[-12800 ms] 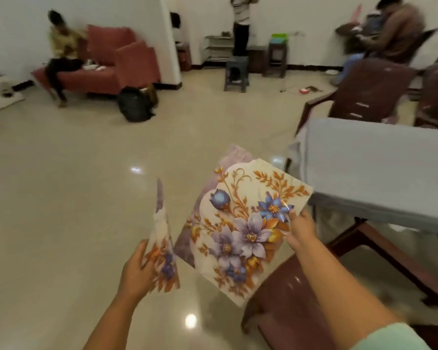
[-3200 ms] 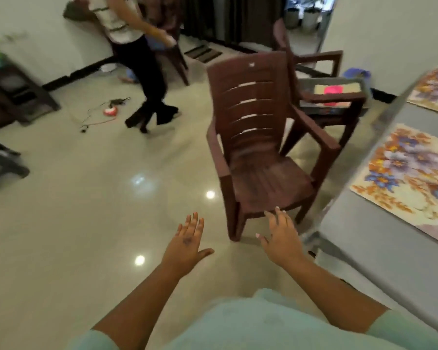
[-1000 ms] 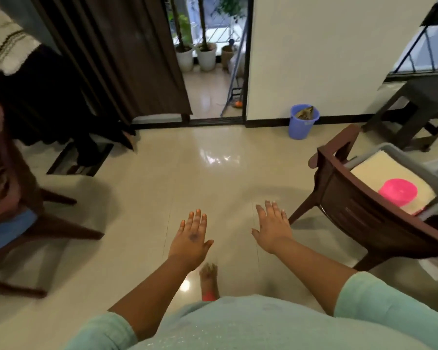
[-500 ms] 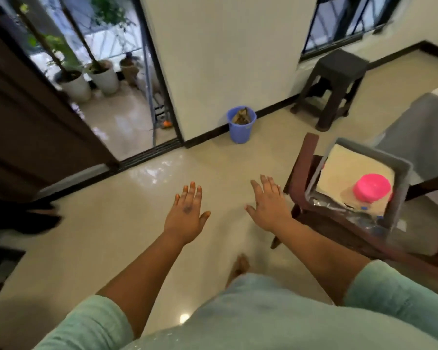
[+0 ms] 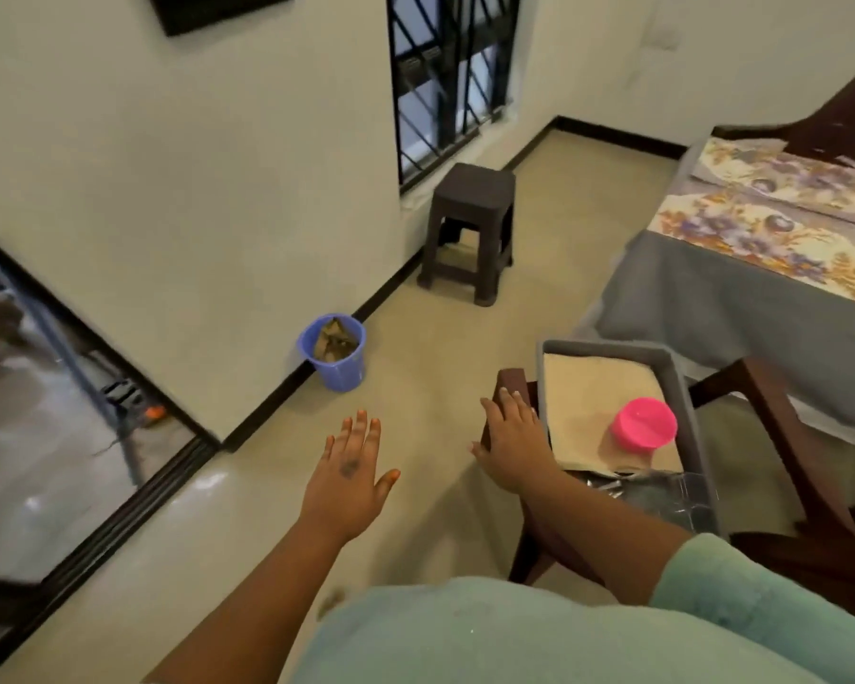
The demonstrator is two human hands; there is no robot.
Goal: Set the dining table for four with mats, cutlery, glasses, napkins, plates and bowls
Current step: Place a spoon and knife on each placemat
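Observation:
A grey bin [image 5: 682, 387] sits on a brown chair [image 5: 771, 427] at the right. Inside lie a folded beige cloth [image 5: 588, 402], a pink bowl or lid [image 5: 643, 423] and some shiny cutlery [image 5: 608, 482] at the near end. My right hand [image 5: 512, 439] hovers flat with straight fingers over the chair's arm, just left of the bin. My left hand [image 5: 349, 473] is held out flat over the floor and holds nothing. Two floral mats [image 5: 761, 239] [image 5: 786, 182] lie on the grey-clothed dining table [image 5: 712, 298] at the far right.
A dark plastic stool [image 5: 470, 229] stands by the wall under a barred window. A blue bucket [image 5: 334, 350] with rubbish sits against the wall. A doorway with a floor track [image 5: 134, 501] opens at the left. Another brown chair [image 5: 840, 116] stands beyond the table.
My view has swung right, bringing the chair with the bin closer and the table with its mats into sight. My right hand has come up beside the bin; both hands stay flat and hold nothing.

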